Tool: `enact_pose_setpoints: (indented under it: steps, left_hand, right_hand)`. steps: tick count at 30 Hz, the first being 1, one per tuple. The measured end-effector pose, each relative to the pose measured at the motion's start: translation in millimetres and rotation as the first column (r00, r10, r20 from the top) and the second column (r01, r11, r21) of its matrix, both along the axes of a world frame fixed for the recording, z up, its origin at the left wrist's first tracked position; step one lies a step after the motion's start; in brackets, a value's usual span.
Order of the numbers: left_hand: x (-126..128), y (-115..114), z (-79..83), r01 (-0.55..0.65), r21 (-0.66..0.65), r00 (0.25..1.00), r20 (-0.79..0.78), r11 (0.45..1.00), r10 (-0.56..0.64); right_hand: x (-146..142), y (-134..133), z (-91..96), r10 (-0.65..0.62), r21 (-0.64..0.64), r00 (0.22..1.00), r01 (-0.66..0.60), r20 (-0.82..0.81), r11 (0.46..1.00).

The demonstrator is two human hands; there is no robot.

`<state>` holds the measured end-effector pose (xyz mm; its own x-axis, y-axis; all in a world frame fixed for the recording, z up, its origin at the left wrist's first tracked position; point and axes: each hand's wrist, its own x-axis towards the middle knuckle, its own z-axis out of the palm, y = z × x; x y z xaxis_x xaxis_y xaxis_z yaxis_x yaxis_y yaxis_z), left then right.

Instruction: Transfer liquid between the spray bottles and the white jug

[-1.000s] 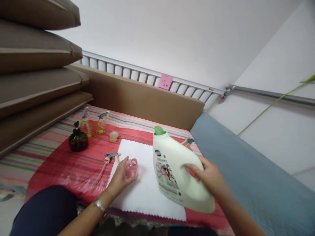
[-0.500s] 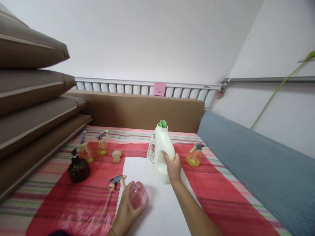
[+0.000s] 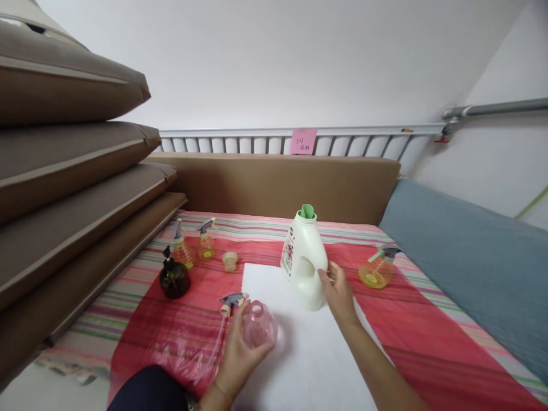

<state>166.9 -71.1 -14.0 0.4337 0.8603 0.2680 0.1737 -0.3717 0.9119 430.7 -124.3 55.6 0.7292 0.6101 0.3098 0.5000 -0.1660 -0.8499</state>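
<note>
My left hand point(image 3: 238, 349) wraps its thumb and fingers around a pink see-through bottle point(image 3: 262, 328), which has an uncapped neck. My right hand point(image 3: 341, 294) is beside the handle of a white detergent jug point(image 3: 311, 242), fingers apart, with the thumb at or very close to the handle. The jug stands upright on a white cloth point(image 3: 308, 354), and green plastic shows in its open mouth. A grey and peach spray head point(image 3: 232, 299) lies just left of the pink bottle, its tube trailing toward me.
At the left stand a dark pump bottle point(image 3: 174, 281) and two yellow spray bottles point(image 3: 183, 254), with a cream cap point(image 3: 230, 261) nearby. Another yellow spray bottle point(image 3: 377, 274) is at the right. Stacked brown cushions point(image 3: 77, 148) border the left, and a blue-grey panel point(image 3: 471, 251) the right.
My right hand has loosened from the jug's handle, its fingers now spread. The view has turned left, so everything sits further right. My left hand still holds the pink bottle.
</note>
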Motion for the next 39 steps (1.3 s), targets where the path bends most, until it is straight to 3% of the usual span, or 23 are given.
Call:
enact_pose_setpoints:
  steps: [4, 8, 11, 14, 18, 24, 29, 31, 33, 35, 39]
  left_hand:
    - [-55.4, 34.5, 24.3, -0.164, -0.148, 0.980, 0.091, 0.975, 0.179]
    - [-104.5, 60.9, 39.8, -0.403, -0.215, 0.896, 0.105, 0.890, 0.431]
    - [-130.3, 64.1, 40.2, -0.471, -0.217, 0.855, 0.124, 0.855, 0.503]
    - [-150.2, 61.1, 31.1, -0.513, -0.253, 0.831, 0.091, 0.820, 0.549]
    - [-165.1, 61.4, 17.1, -0.539, -0.303, 0.813, 0.056, 0.786, 0.580]
    - [-159.8, 65.2, 7.6, -0.606, -0.291, 0.753, 0.089, 0.740, 0.652]
    - [-157.2, 64.8, 0.2, -0.535, -0.245, 0.817, 0.093, 0.808, 0.569]
    - [-157.0, 64.6, -0.3, -0.512, -0.208, 0.842, 0.071, 0.834, 0.534]
    - [-156.1, 64.4, 1.1, -0.503, -0.194, 0.849, 0.072, 0.842, 0.524]
    - [-155.3, 64.5, 2.9, -0.493, -0.199, 0.853, 0.077, 0.847, 0.515]
    - [-156.2, 64.6, 3.4, -0.463, -0.196, 0.874, 0.063, 0.865, 0.482]
  right_hand:
    - [-21.2, -11.8, -3.5, -0.041, 0.059, 0.998, 0.038, 0.054, 0.998]
    - [-62.7, 2.6, -9.5, 0.029, -0.019, 0.995, -0.028, 0.094, 0.999]
    - [-80.7, 17.5, -6.1, -0.005, -0.087, 0.993, 0.016, 0.121, 0.996]
    - [-80.5, 25.6, 0.6, -0.076, -0.127, 0.986, 0.096, 0.151, 0.987]
    - [-72.3, 28.2, 0.7, -0.106, -0.127, 0.974, 0.133, 0.200, 0.983]
    - [-67.4, 25.6, -7.8, -0.082, -0.101, 0.969, 0.108, 0.234, 0.989]
    - [-77.6, -1.6, -3.5, -0.053, -0.123, 0.964, 0.087, 0.259, 0.989]
    - [-89.7, -12.0, -7.0, 0.016, -0.119, 0.947, 0.023, 0.321, 0.993]
    - [-106.3, -12.6, -16.5, 0.226, -0.203, 0.895, -0.157, 0.384, 0.967]
    - [-124.0, -0.1, -29.9, 0.458, -0.349, 0.801, -0.333, 0.386, 0.876]
    - [-151.6, 50.6, -54.0, 0.625, -0.508, 0.698, -0.419, 0.350, 0.752]
